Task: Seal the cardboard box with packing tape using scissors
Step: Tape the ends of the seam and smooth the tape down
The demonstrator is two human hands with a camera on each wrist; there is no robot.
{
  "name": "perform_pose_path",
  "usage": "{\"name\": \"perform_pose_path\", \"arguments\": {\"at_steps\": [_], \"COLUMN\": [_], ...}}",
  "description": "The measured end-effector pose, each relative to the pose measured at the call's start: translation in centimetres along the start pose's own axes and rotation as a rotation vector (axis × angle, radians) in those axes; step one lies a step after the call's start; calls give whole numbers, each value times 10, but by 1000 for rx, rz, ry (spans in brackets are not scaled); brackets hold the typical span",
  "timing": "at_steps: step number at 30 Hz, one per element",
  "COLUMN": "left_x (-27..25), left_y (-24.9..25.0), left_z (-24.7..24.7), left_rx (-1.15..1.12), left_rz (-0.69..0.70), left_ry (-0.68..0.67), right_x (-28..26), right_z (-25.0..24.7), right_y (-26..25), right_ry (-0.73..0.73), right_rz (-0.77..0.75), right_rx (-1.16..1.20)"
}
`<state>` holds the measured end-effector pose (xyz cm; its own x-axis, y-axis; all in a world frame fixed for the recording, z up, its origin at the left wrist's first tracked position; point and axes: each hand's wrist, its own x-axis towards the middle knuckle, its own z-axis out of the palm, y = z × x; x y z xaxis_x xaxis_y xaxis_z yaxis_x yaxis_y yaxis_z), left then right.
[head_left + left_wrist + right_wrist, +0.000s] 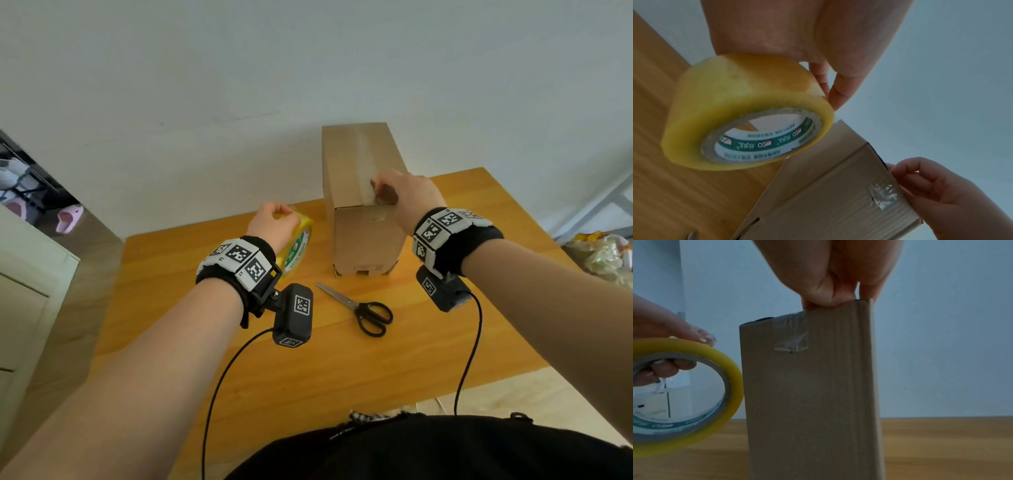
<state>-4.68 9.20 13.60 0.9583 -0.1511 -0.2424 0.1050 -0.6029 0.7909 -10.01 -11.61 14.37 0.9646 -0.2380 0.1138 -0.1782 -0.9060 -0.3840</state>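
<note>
A tall cardboard box (363,219) stands upright on the wooden table (445,342). My right hand (385,192) grips its top near edge, fingers curled on the lid and thumb at the front face (830,295). A clear tape strip (792,332) lies folded over that edge, wrinkled at its end (882,196). My left hand (282,212) holds the yellow packing tape roll (299,240) in the air just left of the box, fingers through the core (663,369) and over the rim (818,76). The black-handled scissors (366,313) lie shut on the table in front of the box.
The table's far edge meets a pale wall (308,68). A white cabinet (24,291) stands at the left, with pink slippers (68,219) on the floor beyond. A plastic bag (606,253) sits off the right edge. Wrist camera cables (219,394) hang over the near table.
</note>
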Motion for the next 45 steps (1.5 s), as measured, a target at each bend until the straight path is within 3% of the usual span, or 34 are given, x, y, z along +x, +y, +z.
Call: {"name": "perform_pose_path", "arguments": {"at_steps": [4, 8, 15, 19, 23, 29, 39, 45], "left_x": [-6, -16, -44, -60, -74, -86, -92, -96], "left_y": [5, 8, 17, 25, 34, 50, 68, 65], "left_z": [0, 5, 13, 18, 28, 47, 71, 80], "left_rx": [11, 15, 50, 71, 64, 76, 84, 99], "left_rz": [29, 35, 76, 106, 148, 201, 187, 178], "left_ry": [2, 15, -15, -71, -98, -116, -103, -250], "right_x": [1, -3, -16, -34, -44, -54, -61, -57], "right_z": [1, -3, -11, -16, -19, -28, -39, -50], "right_y": [1, 0, -2, -12, -6, 9, 26, 40], "right_ry": [13, -44, -8, -148, -188, -77, -7, 34], "right_rz": [-51, -226, -269, -347, -315, -193, -130, -112], "right_rx": [158, 73, 88, 187, 278, 502, 398, 336]}}
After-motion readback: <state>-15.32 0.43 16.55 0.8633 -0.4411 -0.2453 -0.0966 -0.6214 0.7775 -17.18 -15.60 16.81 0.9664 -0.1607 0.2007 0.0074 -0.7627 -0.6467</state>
